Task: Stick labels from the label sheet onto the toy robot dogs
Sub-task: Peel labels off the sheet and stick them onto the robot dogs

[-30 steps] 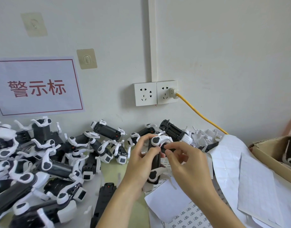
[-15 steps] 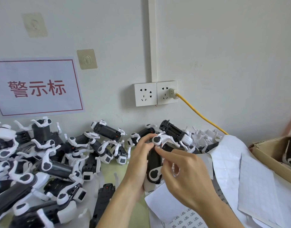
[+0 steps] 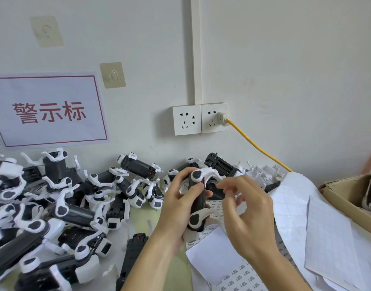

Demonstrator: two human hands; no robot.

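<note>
Roughly by size: heap of glossy black-and-white plastic toy robot dogs (image 3: 60,202) left on table; matte gridded label sheet (image 3: 293,204) curling right. Left hand (image 3: 178,206) wrapped round one smooth upright dog (image 3: 197,204) (mid-air, centre). Right hand (image 3: 247,213) beside, fingers (image 3: 224,184) loosely curled; label between them not discernible.

A dense pile of toy robot dogs (image 3: 60,204) blocks the left, label sheets (image 3: 306,217) cover the right, and only a narrow strip of bench (image 3: 138,219) is free between them.
</note>
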